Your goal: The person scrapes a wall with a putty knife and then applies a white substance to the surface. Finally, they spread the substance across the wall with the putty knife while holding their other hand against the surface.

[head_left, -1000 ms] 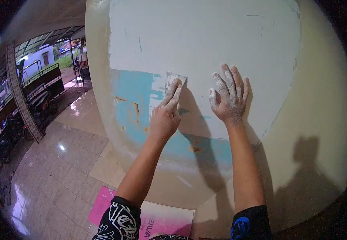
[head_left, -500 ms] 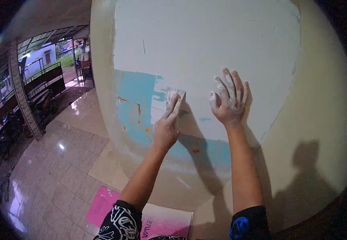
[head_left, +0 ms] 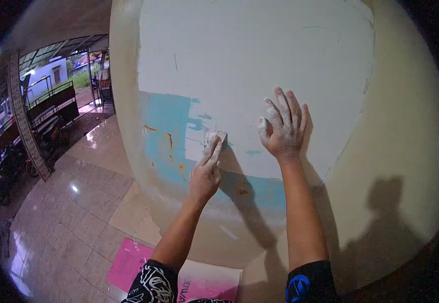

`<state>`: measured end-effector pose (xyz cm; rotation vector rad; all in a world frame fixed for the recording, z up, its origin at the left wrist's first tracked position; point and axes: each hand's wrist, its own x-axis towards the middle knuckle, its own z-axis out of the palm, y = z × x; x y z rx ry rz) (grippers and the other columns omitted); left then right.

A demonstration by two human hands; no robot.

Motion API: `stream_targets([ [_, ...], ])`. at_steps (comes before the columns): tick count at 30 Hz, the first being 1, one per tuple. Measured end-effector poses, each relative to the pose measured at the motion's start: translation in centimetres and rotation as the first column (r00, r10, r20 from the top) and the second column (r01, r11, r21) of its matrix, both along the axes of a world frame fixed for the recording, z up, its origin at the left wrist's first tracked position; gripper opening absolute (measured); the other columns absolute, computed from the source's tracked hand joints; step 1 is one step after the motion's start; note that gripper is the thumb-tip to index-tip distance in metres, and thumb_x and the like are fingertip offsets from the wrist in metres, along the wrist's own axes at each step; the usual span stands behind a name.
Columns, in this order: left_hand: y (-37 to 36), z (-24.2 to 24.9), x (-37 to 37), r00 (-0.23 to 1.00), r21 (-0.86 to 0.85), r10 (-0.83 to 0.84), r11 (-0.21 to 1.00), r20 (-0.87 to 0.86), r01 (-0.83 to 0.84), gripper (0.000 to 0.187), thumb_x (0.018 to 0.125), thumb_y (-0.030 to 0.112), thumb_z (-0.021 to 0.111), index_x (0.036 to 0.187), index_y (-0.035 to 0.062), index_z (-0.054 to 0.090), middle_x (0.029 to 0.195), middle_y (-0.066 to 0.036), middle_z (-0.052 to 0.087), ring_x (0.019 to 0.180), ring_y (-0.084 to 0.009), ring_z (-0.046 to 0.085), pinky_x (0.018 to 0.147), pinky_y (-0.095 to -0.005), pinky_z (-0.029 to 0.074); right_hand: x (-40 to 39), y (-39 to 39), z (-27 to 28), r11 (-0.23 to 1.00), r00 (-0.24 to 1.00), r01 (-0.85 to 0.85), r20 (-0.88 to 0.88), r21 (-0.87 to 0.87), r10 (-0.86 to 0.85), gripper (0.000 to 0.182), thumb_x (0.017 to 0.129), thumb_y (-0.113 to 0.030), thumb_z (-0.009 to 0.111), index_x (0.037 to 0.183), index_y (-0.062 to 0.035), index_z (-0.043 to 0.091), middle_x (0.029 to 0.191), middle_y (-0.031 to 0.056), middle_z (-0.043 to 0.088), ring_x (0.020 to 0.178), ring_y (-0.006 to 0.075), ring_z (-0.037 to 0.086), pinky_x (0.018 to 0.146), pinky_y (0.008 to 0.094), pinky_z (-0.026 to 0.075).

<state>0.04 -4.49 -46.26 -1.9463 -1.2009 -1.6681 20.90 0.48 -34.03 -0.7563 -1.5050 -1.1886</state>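
My left hand (head_left: 205, 174) has its fingers pressed on a flat, white-smeared putty scraper (head_left: 222, 137), which lies against the wall panel. Around its blade, streaks of blue show through the white coat (head_left: 204, 65), close to the bare turquoise patch (head_left: 166, 113). That patch has rusty brown cracks and spots. Further right, my right hand (head_left: 285, 132) rests on the white surface with its fingers spread and nothing in it. White powder or paste covers the fingers of both hands.
Below the panel, a pink and white printed board (head_left: 212, 283) lies on the tiled floor (head_left: 73, 217). A post (head_left: 25, 116), a dark railing and parked motorbikes stand at the left, by an opening to the outside. Shadows fall on the wall at right.
My left hand has slid down the wall with the scraper, uncovering more of the blue-streaked area above it. My right hand stays spread on the panel. The view has shifted slightly.
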Motion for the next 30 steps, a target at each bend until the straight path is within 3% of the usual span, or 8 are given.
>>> stream_targets([
  [2, 0.5, 0.1, -0.1, 1.000, 0.061, 0.001, 0.998, 0.017, -0.002, 0.070, 0.083, -0.009, 0.052, 0.148, 0.0166, 0.050, 0.159, -0.001, 0.041, 0.124, -0.0332, 0.060, 0.092, -0.0414, 0.057, 0.0, 0.2, 0.1, 1.000, 1.000, 0.008, -0.009, -0.017, -0.008, 0.037, 0.088, -0.031, 0.061, 0.124, -0.0229, 0.064, 0.155, -0.0010, 0.046, 0.147, 0.0226, 0.036, 0.119, 0.0575, 0.025],
  [7, 0.4, 6.6, 0.0, 1.000, 0.080, -0.024, 0.996, 0.005, 0.024, 0.068, 0.084, -0.008, 0.051, 0.148, 0.0149, 0.048, 0.159, -0.001, 0.040, 0.121, -0.0376, 0.060, 0.087, -0.0433, 0.058, -0.1, 0.2, -0.1, 1.000, 1.000, -0.008, 0.001, 0.003, 0.008, 0.038, 0.088, -0.031, 0.061, 0.126, -0.0225, 0.063, 0.154, -0.0004, 0.047, 0.147, 0.0230, 0.037, 0.119, 0.0586, 0.024],
  [14, 0.7, 0.6, -0.8, 1.000, 0.087, 0.021, 0.996, -0.018, -0.019, 0.073, 0.080, -0.010, 0.051, 0.148, 0.0149, 0.048, 0.158, -0.003, 0.041, 0.124, -0.0357, 0.059, 0.091, -0.0430, 0.058, -0.1, 0.1, 0.1, 1.000, 1.000, -0.017, -0.006, -0.001, 0.017, 0.035, 0.088, -0.031, 0.061, 0.122, -0.0205, 0.066, 0.153, 0.0003, 0.048, 0.145, 0.0247, 0.039, 0.118, 0.0585, 0.025],
  [19, -0.2, 6.2, -1.1, 0.999, 0.043, -0.052, 0.998, 0.003, 0.052, 0.063, 0.086, -0.007, 0.052, 0.147, 0.0132, 0.049, 0.157, -0.007, 0.043, 0.127, -0.0358, 0.057, 0.093, -0.0425, 0.057, -0.1, 0.3, 0.0, 1.000, 1.000, -0.009, 0.002, 0.024, 0.009, 0.037, 0.087, -0.030, 0.062, 0.123, -0.0206, 0.065, 0.153, 0.0005, 0.048, 0.145, 0.0245, 0.039, 0.118, 0.0592, 0.025],
  [23, 0.5, 1.3, -1.1, 0.999, 0.079, -0.043, 0.996, 0.024, 0.041, 0.066, 0.084, -0.009, 0.051, 0.147, 0.0120, 0.050, 0.156, -0.009, 0.044, 0.130, -0.0370, 0.054, 0.099, -0.0420, 0.054, 0.1, 0.2, 0.0, 1.000, 1.000, -0.009, 0.015, -0.006, 0.010, 0.039, 0.088, -0.031, 0.062, 0.125, -0.0194, 0.064, 0.154, 0.0020, 0.047, 0.146, 0.0259, 0.038, 0.118, 0.0606, 0.024],
  [26, 0.4, 0.3, -0.2, 0.997, 0.102, -0.046, 0.994, 0.065, 0.040, 0.067, 0.082, -0.010, 0.051, 0.146, 0.0103, 0.051, 0.156, -0.011, 0.044, 0.131, -0.0370, 0.053, 0.100, -0.0414, 0.053, 0.0, 0.3, 0.0, 1.000, 1.000, -0.013, 0.009, 0.002, 0.013, 0.039, 0.088, -0.031, 0.062, 0.126, -0.0192, 0.064, 0.155, 0.0018, 0.047, 0.146, 0.0260, 0.037, 0.119, 0.0606, 0.023],
  [28, 0.5, 3.4, -0.2, 0.999, 0.137, -0.042, 0.990, 0.035, 0.037, 0.065, 0.085, -0.007, 0.050, 0.147, 0.0124, 0.051, 0.157, -0.009, 0.043, 0.129, -0.0368, 0.055, 0.097, -0.0409, 0.055, 0.1, 0.2, 0.0, 1.000, 1.000, -0.018, 0.018, 0.008, 0.018, 0.039, 0.088, -0.031, 0.062, 0.126, -0.0192, 0.064, 0.155, 0.0015, 0.046, 0.147, 0.0258, 0.037, 0.119, 0.0605, 0.022],
  [30, 0.0, 6.8, -0.1, 0.995, 0.065, -0.080, 0.995, 0.063, 0.076, 0.066, 0.084, -0.007, 0.050, 0.147, 0.0132, 0.051, 0.157, -0.007, 0.043, 0.128, -0.0359, 0.056, 0.095, -0.0411, 0.055, 0.0, 0.1, 0.1, 1.000, 1.000, -0.022, 0.006, -0.003, 0.022, 0.038, 0.088, -0.031, 0.062, 0.125, -0.0196, 0.064, 0.155, 0.0010, 0.047, 0.146, 0.0251, 0.037, 0.119, 0.0601, 0.023],
])
